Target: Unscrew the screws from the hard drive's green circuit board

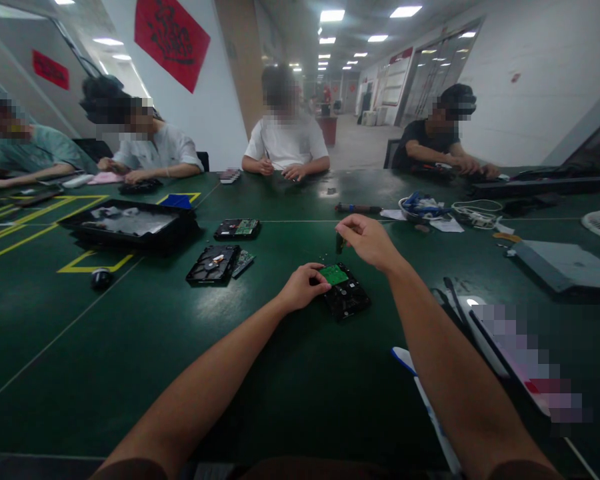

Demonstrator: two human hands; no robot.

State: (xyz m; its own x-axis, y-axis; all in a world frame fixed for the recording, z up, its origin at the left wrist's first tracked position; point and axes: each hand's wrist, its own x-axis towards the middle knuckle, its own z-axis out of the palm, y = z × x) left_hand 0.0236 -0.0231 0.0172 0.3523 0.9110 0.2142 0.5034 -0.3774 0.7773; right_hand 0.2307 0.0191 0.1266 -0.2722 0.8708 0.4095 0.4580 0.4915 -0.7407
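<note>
A black hard drive (349, 297) lies on the green table (130, 347) in front of me, with a green circuit board (334, 274) on top of it. My left hand (303, 287) is closed on the drive's left edge, fingertips touching the board. My right hand (367, 239) hovers just above and behind the drive, fingers pinched round a small dark tool (339, 243) that points down toward the board.
Two more opened drives (214, 263) (237, 229) lie to the left, beside a black tray (125, 225). A screwdriver (357, 209), a bowl of cables (420, 205) and a grey device (565, 263) sit to the right. Several people work at the far edge.
</note>
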